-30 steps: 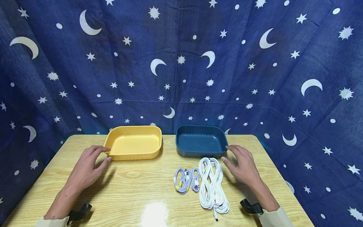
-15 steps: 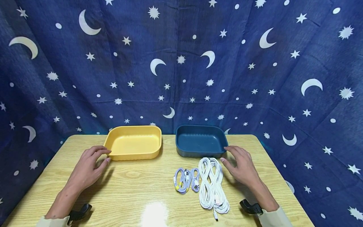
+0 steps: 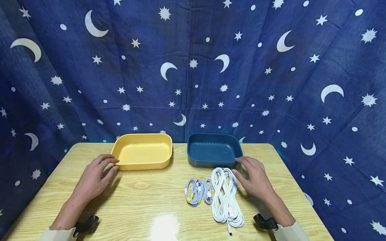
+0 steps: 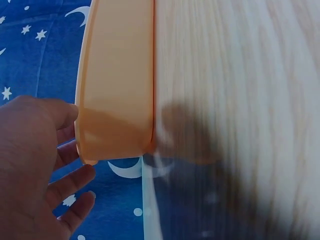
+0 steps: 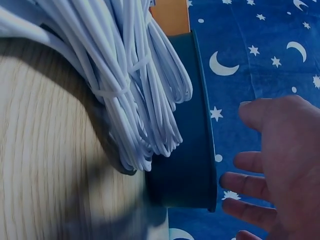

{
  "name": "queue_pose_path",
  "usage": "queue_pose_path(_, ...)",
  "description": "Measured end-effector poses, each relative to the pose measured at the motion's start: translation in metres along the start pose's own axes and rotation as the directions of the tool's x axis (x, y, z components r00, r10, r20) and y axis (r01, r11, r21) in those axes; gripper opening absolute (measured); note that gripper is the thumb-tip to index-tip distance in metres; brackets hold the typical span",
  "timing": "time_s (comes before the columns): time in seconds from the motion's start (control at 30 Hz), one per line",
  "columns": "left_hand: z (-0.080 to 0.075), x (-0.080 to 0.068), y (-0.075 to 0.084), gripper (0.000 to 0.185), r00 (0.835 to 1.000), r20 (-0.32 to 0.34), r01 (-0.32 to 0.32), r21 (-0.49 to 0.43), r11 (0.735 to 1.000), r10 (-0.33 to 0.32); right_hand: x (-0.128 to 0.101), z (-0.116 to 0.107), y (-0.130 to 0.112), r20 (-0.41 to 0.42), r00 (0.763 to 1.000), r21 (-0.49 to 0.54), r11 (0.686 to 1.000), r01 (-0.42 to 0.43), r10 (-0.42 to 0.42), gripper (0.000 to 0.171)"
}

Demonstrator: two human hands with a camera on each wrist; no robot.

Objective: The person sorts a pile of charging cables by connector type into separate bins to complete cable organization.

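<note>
My left hand point(image 3: 95, 177) is at the front left corner of a yellow tray point(image 3: 143, 154), fingers loosely bent, with the fingertips at its rim. In the left wrist view the thumb and fingers lie around the tray's edge, and I cannot tell whether they touch it. On the other side my right hand point(image 3: 254, 176) hovers by the front right corner of a dark blue tray point(image 3: 214, 152), fingers apart and relaxed. Just left of it lie bundled white cables point(image 3: 220, 204), looped in figure eights. The right wrist view shows nothing held in that hand point(image 5: 295, 165).
Coiled lilac cables point(image 3: 197, 192) with yellow ties lie left of the white bundles. Both trays stand at the back of the wooden table point(image 3: 135, 207), before a blue star-and-moon curtain point(image 3: 193, 87). Black wrist devices point(image 3: 85, 225) sit at both cuffs.
My right hand has drifted slightly left, toward the blue tray's corner and the white cables. The left hand has barely shifted. Trays and cables have stayed put.
</note>
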State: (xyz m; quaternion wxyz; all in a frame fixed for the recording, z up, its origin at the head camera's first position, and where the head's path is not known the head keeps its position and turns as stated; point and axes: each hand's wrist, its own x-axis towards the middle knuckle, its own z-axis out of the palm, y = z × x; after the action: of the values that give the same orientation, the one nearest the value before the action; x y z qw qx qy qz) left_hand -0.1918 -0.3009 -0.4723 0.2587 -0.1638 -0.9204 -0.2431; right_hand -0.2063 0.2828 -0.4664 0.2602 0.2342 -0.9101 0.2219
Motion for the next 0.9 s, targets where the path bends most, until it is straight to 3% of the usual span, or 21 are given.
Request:
queue_pose_path(0.23,0.003,0.001,-0.001,0.013,1.0,0.026,0.004,0.009,1.0,-0.004,0.0,0.001,-0.006,-0.006,1.0,0.011,0.999,0.03,-0.03,0.044)
queue_pose_path(0.9,0.012,0.005,-0.003,0.005,1.0,0.022,0.0,-0.003,1.0,0.0,0.0,0.009,-0.027,0.056,0.995,0.024,0.996,0.085,-0.086,0.045)
